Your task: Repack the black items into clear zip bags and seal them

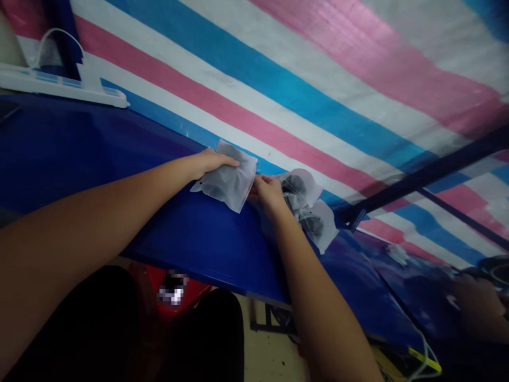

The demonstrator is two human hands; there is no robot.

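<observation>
A frosted, see-through plastic bag [228, 183] with something dark inside is held just above or on the blue table. My left hand [212, 161] grips its upper left side, thumb lying across the front. At the bag's right edge, the fingers of my right hand [269, 192] are pinched together on the rim; their tips are partly hidden. Just beyond that hand lie more frosted bags, an upper one [306, 183] and a lower one [324, 228], both with dark contents and thin pale cords or wires showing.
The blue table [191, 233] runs along a striped plastic sheet [246, 79]. A white power strip [99, 95] sits at the back left. Dark metal bars [429, 170] cross at right, where another person's hand [479, 300] shows. A red stool [151, 281] is below, between my legs.
</observation>
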